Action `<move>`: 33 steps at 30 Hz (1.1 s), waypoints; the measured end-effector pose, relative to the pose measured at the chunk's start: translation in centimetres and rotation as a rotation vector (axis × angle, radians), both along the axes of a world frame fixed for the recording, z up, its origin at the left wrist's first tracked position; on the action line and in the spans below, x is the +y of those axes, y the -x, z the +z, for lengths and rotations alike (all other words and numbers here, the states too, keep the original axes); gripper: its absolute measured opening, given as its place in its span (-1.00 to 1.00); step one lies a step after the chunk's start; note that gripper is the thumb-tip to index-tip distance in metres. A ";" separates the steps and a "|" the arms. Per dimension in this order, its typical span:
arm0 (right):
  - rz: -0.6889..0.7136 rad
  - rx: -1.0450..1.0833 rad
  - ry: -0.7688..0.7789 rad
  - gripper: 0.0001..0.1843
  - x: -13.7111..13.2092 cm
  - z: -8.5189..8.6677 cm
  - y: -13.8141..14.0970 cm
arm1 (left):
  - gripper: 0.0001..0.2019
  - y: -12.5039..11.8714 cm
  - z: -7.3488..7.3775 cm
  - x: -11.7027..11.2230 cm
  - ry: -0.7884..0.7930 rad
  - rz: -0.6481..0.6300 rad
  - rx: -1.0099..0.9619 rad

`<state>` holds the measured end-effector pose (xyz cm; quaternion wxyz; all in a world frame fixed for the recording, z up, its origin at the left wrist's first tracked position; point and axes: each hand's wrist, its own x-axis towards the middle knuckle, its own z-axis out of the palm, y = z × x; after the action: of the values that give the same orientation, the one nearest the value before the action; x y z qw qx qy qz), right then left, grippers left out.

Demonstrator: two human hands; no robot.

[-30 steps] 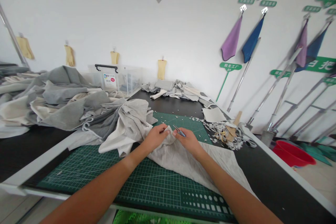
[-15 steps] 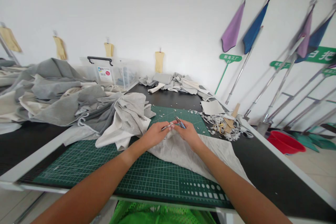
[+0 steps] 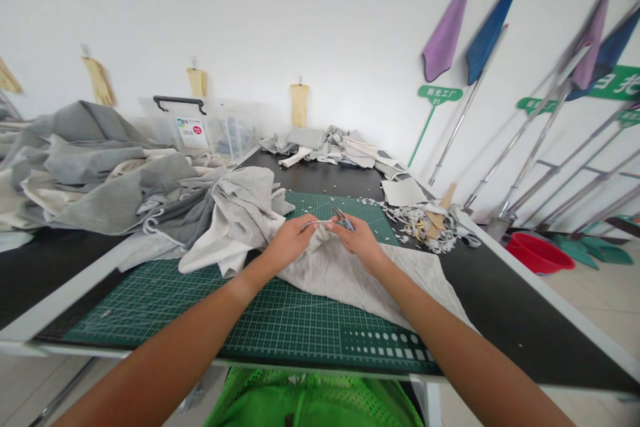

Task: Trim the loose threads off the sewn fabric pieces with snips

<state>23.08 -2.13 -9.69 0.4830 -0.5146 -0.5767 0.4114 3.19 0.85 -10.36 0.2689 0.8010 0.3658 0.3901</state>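
Observation:
A light grey cloth (image 3: 345,268) lies across the green cutting mat (image 3: 210,320), its upper edge lifted between my hands. My left hand (image 3: 291,240) is closed, pinching that edge. Close beside it, my right hand (image 3: 357,240) is closed too, gripping the same edge with thumb and finger. A small pair of snips (image 3: 343,219) with metal blades and a bluish handle sits in my right hand, blades pointing up and away. A short stretch of pale cloth edge runs taut between the two hands.
Grey and cream cloths (image 3: 100,167) are heaped at the left, before a clear plastic bin (image 3: 215,130). Folded cloths (image 3: 325,147) lie at the back. Fabric scraps (image 3: 440,230) pile at the right. A red basin (image 3: 540,253) stands on the floor.
The hands have drawn slightly apart, and more of the cloth edge shows stretched between them. The snips stay in the right hand. The whole view has tilted down a little.

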 end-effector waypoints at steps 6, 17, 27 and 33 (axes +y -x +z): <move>-0.019 0.011 0.024 -0.51 0.2 -0.1 -0.5 | -0.71 0.3 -0.1 0.2 -0.026 0.053 0.047; -0.029 -0.184 -0.092 -0.57 0.4 -0.3 -0.4 | -0.76 -0.7 0.1 -0.4 -0.075 -0.028 0.001; 0.027 -0.174 -0.045 -0.62 0.1 0.2 -0.2 | -0.83 -0.2 -0.3 0.1 0.033 -0.070 -0.092; -0.004 -0.307 -0.163 -0.69 0.4 -0.3 -0.4 | -0.84 -0.2 -0.5 0.4 0.052 -0.078 -0.128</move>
<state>23.44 -1.76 -9.94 0.4303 -0.5317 -0.6741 0.2787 3.44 1.23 -10.90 0.3271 0.7809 0.3265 0.4201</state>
